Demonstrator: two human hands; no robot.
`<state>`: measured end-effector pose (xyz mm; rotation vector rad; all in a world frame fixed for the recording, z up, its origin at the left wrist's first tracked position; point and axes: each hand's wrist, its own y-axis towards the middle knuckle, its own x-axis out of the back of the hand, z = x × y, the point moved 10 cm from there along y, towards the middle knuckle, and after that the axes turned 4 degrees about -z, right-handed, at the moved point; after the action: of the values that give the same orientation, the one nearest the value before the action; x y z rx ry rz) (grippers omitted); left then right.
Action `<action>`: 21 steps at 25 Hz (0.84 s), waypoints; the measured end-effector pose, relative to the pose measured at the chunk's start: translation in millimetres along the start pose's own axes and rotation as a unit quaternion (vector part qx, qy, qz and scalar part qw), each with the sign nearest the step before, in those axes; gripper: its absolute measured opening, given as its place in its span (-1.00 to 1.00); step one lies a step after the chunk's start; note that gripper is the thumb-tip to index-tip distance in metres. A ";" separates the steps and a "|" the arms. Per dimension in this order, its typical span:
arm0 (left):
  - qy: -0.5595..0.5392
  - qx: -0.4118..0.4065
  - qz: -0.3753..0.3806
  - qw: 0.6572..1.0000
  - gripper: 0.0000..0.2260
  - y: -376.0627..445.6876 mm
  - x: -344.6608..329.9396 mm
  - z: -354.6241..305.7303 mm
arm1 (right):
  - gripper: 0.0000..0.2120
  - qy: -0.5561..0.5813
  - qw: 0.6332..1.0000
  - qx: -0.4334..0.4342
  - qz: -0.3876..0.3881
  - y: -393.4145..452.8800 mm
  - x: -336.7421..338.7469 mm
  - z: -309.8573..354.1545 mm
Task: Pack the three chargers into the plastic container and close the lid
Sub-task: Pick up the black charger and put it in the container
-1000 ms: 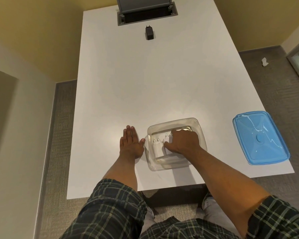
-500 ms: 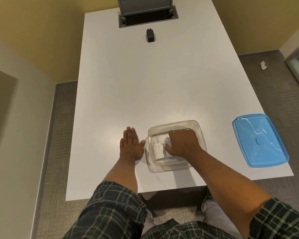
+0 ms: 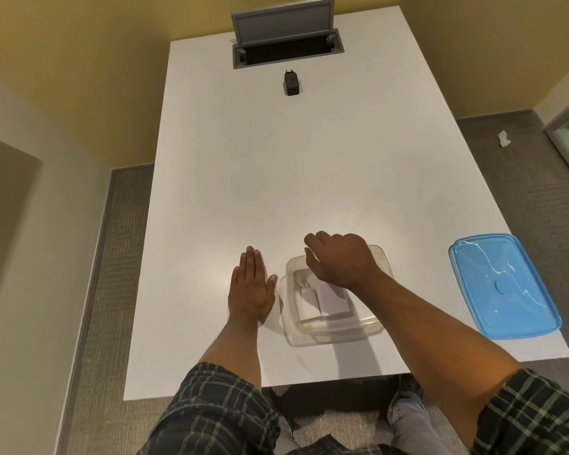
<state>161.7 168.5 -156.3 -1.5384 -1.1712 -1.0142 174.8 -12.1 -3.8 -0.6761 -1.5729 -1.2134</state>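
Note:
A clear plastic container [image 3: 380, 326] stands near the front edge of the white table [image 3: 293, 178]. Two white chargers lie side by side inside it, one [image 3: 306, 303] with its prongs pointing away from me, the other [image 3: 334, 298] partly under my wrist. My right hand [image 3: 340, 259] hovers over the container's far rim with loosely curled fingers and holds nothing. My left hand [image 3: 251, 285] rests flat on the table just left of the container. A black charger [image 3: 291, 84] lies far away near the table's back. The blue lid [image 3: 503, 285] lies at the right.
An open grey cable hatch [image 3: 286, 49] with its flap raised sits in the table's far end, just beyond the black charger. A scrap of white paper [image 3: 504, 138] lies on the carpet to the right. The lid is close to the table's right edge.
My right hand has let go of the second white charger and lifted out of the container, moving away from me. My left hand has stayed flat on the table.

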 end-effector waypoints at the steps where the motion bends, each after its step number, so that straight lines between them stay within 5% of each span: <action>1: -0.001 -0.012 -0.031 0.999 -0.31 5.4 6.9 -2.2 | -0.93 -0.007 1.000 -0.013 0.004 8.8 -2.7 -8.1; 7: -0.016 -0.053 -0.066 0.996 -0.39 59.8 31.2 -23.5 | -0.62 -0.014 0.985 -0.146 0.093 49.6 -37.7 -77.3; 14: -0.053 -0.022 -0.040 0.998 -0.40 134.5 24.0 -31.6 | -0.54 0.078 0.938 -0.274 0.197 75.9 -103.5 -136.4; 21: -0.023 -0.022 -0.126 0.992 -0.47 180.5 30.1 -32.8 | -0.45 0.128 0.925 -0.258 0.246 147.2 -151.4 -155.9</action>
<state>341.5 121.2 -153.1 -1.4801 -1.4099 -1.1824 411.7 -86.2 -89.3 -1.1218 -0.7890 -1.2659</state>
